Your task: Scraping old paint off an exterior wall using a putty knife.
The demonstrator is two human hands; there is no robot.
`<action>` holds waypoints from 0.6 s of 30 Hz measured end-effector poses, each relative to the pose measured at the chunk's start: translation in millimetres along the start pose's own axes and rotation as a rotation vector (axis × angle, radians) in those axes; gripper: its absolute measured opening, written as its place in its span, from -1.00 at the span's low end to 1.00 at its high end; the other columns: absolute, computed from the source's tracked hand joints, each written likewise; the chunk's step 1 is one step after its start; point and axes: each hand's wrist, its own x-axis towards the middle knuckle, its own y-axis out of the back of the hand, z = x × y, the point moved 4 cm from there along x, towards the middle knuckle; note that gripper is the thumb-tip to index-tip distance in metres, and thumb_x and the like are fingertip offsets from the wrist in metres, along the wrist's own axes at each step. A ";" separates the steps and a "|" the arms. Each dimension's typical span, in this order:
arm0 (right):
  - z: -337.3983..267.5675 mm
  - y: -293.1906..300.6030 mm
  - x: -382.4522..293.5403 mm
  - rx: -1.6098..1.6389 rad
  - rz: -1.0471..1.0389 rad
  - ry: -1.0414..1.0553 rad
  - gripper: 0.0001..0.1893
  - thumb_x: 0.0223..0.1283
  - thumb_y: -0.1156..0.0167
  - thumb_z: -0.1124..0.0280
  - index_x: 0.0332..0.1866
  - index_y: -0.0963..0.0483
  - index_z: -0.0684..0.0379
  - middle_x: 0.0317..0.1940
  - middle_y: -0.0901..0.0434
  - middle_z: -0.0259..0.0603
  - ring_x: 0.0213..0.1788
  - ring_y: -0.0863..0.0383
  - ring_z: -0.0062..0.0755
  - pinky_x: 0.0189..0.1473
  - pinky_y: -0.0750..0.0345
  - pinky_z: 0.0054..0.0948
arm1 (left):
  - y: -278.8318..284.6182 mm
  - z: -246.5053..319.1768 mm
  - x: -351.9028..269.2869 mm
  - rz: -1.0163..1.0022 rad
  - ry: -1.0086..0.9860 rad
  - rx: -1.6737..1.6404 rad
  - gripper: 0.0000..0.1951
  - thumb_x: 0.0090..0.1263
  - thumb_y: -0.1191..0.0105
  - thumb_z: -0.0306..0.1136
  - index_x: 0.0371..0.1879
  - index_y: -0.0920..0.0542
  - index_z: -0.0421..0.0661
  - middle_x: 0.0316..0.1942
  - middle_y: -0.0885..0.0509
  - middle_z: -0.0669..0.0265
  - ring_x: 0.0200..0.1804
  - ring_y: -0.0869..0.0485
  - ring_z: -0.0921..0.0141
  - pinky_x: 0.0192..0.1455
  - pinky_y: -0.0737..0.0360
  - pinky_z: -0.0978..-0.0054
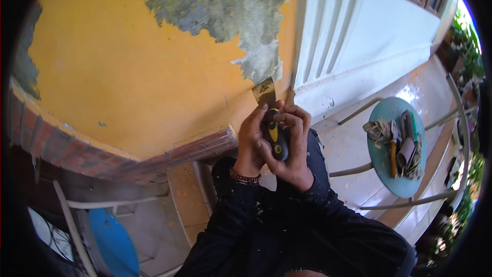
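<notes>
A paint scraper (273, 130) with a black and yellow handle lies between both hands. Its wide blade (264, 88) rests against the yellow painted wall (153, 80), just below a grey patch (230, 11) where the paint is off. My left hand (250, 138), with a beaded bracelet at the wrist, presses on the scraper from the left side. Fingers of my right hand (294, 138) curl around the handle from the right. The handle's butt points down towards my lap. Parts of the blade near the handle are hidden by fingers.
On the right, a chair with a teal round seat (378, 161) holds rags, a brush, a sandpaper roll (405, 153) and an orange-handled tool (393, 159). A blue-seated chair (113, 242) stands lower left. A brick ledge (192, 148) and a white fluted pilaster (326, 23) flank the yellow wall.
</notes>
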 end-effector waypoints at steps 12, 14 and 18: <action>46.6 -46.1 -76.1 0.818 -0.134 -0.879 -0.80 0.51 -0.08 0.39 0.05 -0.34 0.27 -0.23 -0.48 -0.26 -0.17 -0.50 -0.49 -0.13 -0.49 -0.47 | 38.2 20.7 -2.5 0.032 -0.141 0.610 -0.67 0.62 0.02 -0.29 0.25 -0.48 -0.16 -0.11 -0.74 0.19 -0.17 -0.65 0.53 -0.14 -0.61 0.64; 50.6 -52.5 -78.4 0.823 -0.132 -0.901 -0.78 0.49 -0.11 0.39 0.05 -0.34 0.29 -0.21 -0.52 -0.21 -0.16 -0.55 -0.42 -0.13 -0.51 -0.43 | 28.4 21.6 -10.5 0.011 -0.136 0.680 -0.65 0.63 0.04 -0.28 0.27 -0.46 -0.17 -0.10 -0.74 0.18 -0.11 -0.64 0.51 -0.07 -0.61 0.61; 45.5 -55.6 -69.9 0.462 -0.047 -0.557 -0.63 0.38 -0.17 0.52 0.20 -0.27 0.32 0.01 -0.48 -0.13 0.07 -0.52 -0.38 0.15 -0.47 -0.40 | 23.8 14.8 -24.7 -0.030 -0.204 0.888 -0.57 0.63 0.05 -0.29 0.36 -0.36 -0.24 -0.09 -0.73 0.15 0.00 -0.66 0.43 0.09 -0.58 0.50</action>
